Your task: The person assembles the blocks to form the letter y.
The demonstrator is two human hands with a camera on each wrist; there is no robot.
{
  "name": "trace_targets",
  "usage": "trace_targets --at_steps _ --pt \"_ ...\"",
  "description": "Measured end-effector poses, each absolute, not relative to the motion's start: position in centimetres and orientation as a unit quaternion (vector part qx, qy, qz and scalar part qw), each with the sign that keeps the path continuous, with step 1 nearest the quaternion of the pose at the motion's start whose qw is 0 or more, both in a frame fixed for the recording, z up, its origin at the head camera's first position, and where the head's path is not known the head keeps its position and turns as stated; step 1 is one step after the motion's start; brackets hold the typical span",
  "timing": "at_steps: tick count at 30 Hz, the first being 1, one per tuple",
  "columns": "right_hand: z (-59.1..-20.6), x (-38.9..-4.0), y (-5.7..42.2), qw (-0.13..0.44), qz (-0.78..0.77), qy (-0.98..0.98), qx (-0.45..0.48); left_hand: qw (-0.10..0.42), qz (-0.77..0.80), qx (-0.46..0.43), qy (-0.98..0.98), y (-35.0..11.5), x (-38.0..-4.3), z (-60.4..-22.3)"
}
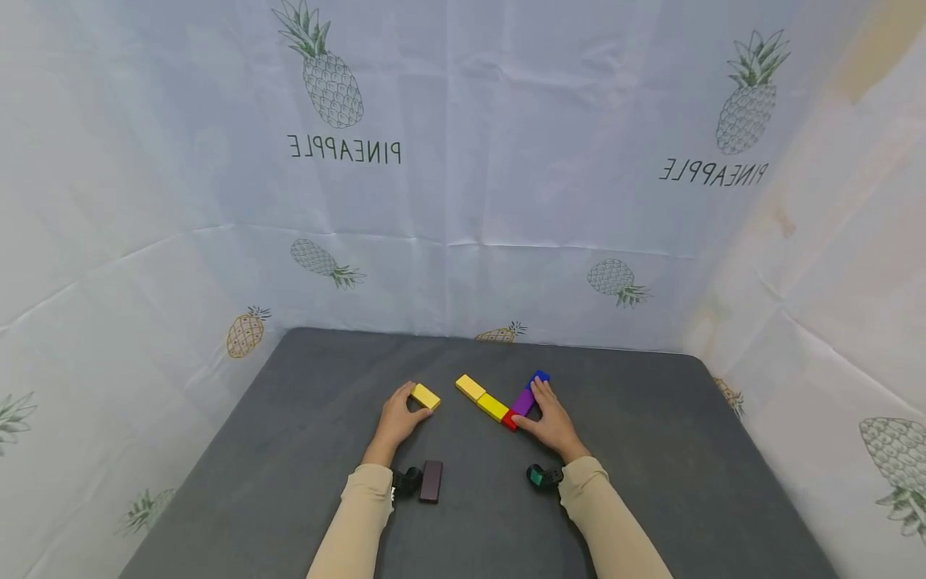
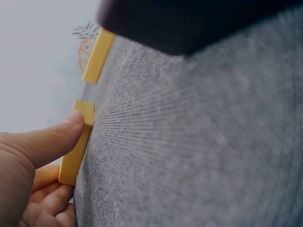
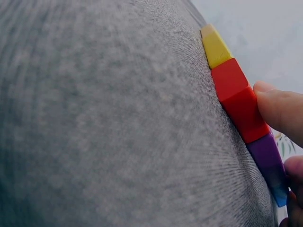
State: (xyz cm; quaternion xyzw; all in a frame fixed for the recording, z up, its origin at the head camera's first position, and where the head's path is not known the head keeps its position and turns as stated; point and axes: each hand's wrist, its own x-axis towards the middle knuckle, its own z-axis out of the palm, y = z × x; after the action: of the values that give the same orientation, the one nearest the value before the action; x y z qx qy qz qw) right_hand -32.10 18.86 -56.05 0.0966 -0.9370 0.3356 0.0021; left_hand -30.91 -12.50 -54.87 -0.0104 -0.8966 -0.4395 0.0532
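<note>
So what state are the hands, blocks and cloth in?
Left hand: pinching.
Held yellow block: pinched, apart from other blocks.
Pale yellow block: lying, untouched.
Bright yellow block: lying, meets pale yellow block.
Red block: lying, meets bright yellow block.
Purple block: lying, meets red block.
Blue block: lying, partly covered.
Right hand: thumb touching red block.
Dark block: lying alone.
Cloth: hanging, creased.

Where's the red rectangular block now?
Head view, right of centre: the red rectangular block sits between the bright yellow rectangular block and purple rectangular block, right hand touching it.
</note>
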Motion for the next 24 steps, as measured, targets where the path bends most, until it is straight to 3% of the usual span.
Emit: trace_targets --at_steps 8,24 --pt "-55.9 -32.2 18.9 0.002 0.342 -0.934 0.101 0.064 -0.437 -0.015 -0.897 -12.5 -30.9 -54.8" --pt "-55.8 -32.0 18.8 -0.004 0.334 -0.938 0.094 0.018 -0.561 -0.005 -0.827 -13.7 -30.8 -55.4"
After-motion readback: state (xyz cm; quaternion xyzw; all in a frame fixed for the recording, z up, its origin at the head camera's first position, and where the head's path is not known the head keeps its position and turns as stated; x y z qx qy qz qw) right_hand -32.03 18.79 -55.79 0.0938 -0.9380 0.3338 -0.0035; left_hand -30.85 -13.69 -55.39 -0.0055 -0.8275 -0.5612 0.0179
